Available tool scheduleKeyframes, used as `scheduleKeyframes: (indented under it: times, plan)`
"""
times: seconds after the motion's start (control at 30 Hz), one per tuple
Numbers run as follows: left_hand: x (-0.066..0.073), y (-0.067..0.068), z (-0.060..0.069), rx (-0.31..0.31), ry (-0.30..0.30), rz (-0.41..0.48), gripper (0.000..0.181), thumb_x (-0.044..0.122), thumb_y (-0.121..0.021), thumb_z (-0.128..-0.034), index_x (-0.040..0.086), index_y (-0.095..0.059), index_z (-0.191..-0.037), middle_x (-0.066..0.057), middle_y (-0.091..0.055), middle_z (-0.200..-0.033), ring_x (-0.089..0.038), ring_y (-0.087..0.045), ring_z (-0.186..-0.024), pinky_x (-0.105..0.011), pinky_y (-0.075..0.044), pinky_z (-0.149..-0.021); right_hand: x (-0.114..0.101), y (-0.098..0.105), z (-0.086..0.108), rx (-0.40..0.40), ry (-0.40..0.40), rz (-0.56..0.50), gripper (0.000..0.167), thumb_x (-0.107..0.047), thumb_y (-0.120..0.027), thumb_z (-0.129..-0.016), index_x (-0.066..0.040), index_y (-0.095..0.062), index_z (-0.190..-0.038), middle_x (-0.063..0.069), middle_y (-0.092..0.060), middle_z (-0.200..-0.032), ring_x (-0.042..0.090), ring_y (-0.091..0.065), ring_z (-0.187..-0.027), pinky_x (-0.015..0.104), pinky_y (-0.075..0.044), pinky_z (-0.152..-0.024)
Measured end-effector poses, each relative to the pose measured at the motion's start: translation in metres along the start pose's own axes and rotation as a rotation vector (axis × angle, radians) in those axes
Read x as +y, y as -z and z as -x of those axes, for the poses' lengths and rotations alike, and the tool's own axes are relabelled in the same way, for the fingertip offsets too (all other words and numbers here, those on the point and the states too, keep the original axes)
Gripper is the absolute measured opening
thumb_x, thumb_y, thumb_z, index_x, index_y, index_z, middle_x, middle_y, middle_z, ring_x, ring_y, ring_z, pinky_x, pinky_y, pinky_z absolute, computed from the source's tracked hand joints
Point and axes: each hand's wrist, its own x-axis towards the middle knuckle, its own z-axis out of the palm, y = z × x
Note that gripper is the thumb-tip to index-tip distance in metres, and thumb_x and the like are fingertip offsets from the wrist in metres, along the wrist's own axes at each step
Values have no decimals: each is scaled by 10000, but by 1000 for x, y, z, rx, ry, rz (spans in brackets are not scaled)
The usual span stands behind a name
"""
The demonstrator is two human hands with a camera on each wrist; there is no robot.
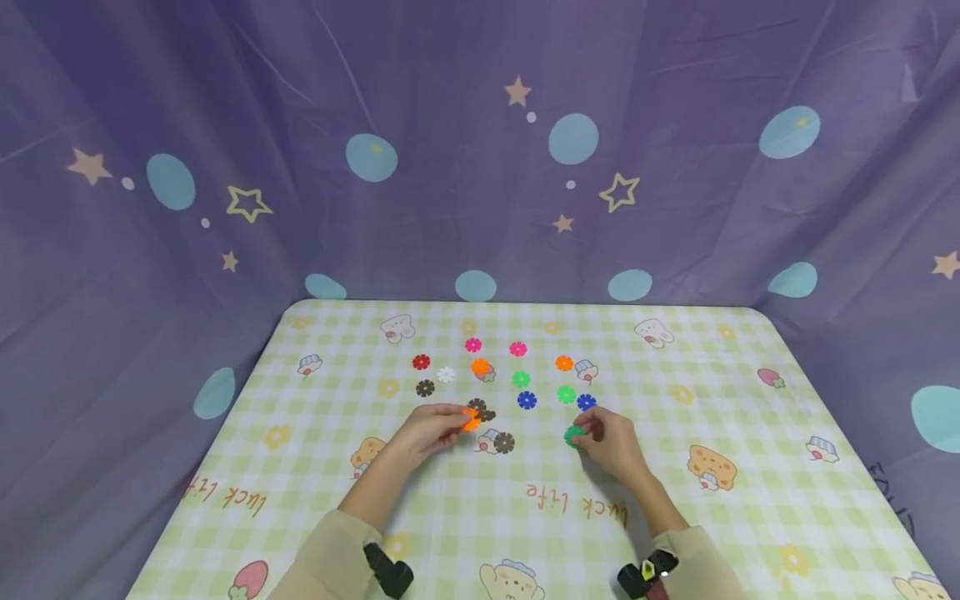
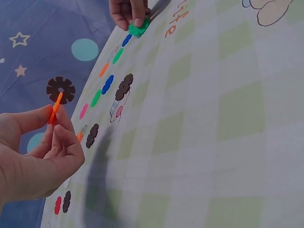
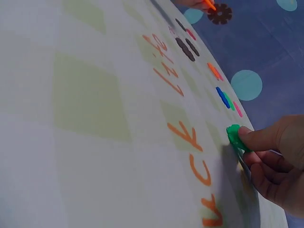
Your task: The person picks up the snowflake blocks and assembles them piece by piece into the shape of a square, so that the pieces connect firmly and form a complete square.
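My left hand [image 1: 429,432] pinches an orange snowflake disc [image 2: 56,109] between thumb and fingertips, raised above the table. Slotted crosswise into that disc is a brown snowflake disc [image 2: 69,89], which sticks out beyond the fingertips. My right hand [image 1: 613,443] holds a green snowflake disc [image 3: 233,135] by its edge, between thumb and fingers, low over the cloth. Whether the green disc is one piece or a stack I cannot tell. Just beyond the right fingers lies a blue disc [image 1: 587,402]. A loose brown disc [image 1: 504,442] rests on the cloth between the hands.
Several more flat discs lie scattered beyond the hands, among them a red one [image 1: 422,362], a white one [image 1: 446,375], a pink one [image 1: 518,348] and an orange one [image 1: 564,363]. A checked cloth [image 1: 450,533] covers the table. Behind it hangs a purple curtain [image 1: 465,225].
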Motion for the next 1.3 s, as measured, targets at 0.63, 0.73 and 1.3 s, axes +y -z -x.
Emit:
scheduleKeyframes:
  times: [0.63, 0.73, 1.3]
  plan:
    - [-4, 0, 0, -1, -13, -25, 297, 80, -670, -868, -30, -644, -1142, -60, -699, -915, -111, -586, -746, -193, -493, -678, -16, -20, -2, -104, -182, -280, 182, -79, -767, -778, -51, -704, -946, 61, -712, -831, 99, -629, -674, 187, -532, -596]
    - [-4, -3, -1, -11, -12, -33, 307, 87, -678, -864, -31, -641, -1145, -43, -697, -901, -102, -582, -734, -185, -489, -668, -19, -24, -3, -119, -226, -332, 195, -74, -764, -780, -39, -705, -963, 67, -718, -824, 110, -645, -645, 215, -549, -583]
    - [-4, -15, 0, -29, -9, -29, 304, 72, -682, -854, -44, -643, -1132, -6, -643, -816, -80, -526, -661, -175, -471, -632, -36, -33, -9, -232, -268, -606, 318, -29, -706, -829, 75, -640, -1122, 55, -733, -840, 103, -685, -671, 252, -603, -696]
